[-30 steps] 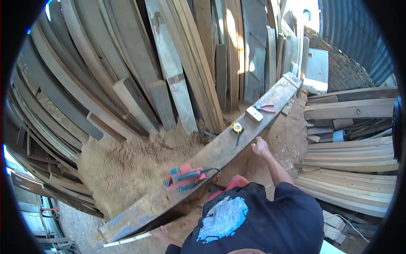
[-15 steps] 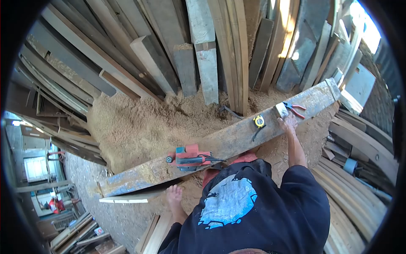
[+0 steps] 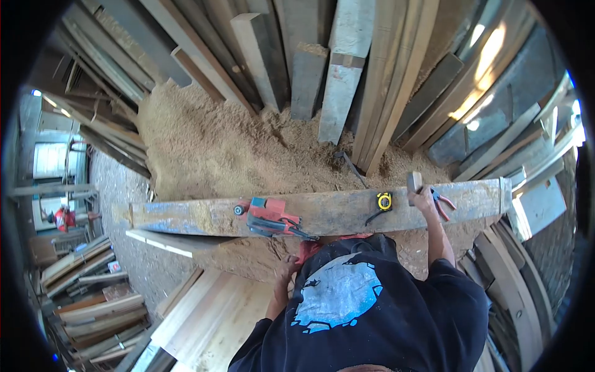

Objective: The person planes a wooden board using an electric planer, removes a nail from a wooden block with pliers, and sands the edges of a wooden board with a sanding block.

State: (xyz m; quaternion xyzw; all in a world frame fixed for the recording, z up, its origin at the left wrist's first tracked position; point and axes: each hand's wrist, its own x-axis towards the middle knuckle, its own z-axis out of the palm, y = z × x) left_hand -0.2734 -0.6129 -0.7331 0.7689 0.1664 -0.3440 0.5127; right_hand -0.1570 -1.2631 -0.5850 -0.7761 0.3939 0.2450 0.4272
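Note:
My right hand (image 3: pixel 424 199) is closed around a small wooden block (image 3: pixel 414 181), over the right part of a long, thick wooden beam (image 3: pixel 334 208). Just right of that hand, pliers with red handles (image 3: pixel 445 207) lie on the beam. To its left sits a yellow and black tape measure (image 3: pixel 384 201). A red and teal handheld power tool (image 3: pixel 273 217), like an electric planer, rests farther left, its black cord beside it. My left hand (image 3: pixel 286 268) is low beside my red shorts, on my side of the beam; its fingers are not clear.
Sawdust and shavings (image 3: pixel 204 142) are heaped behind the beam. Tall boards and posts (image 3: pixel 344 74) lean along the back. Pale planks (image 3: pixel 211 316) lie at my lower left, and more timber (image 3: pixel 520 279) is at the right. A person in red (image 3: pixel 64 218) is far off at left.
My right hand has lifted the block from beside the pliers. My left hand has drawn in toward my shorts from its spread pose. The view has turned, so the beam appears more level.

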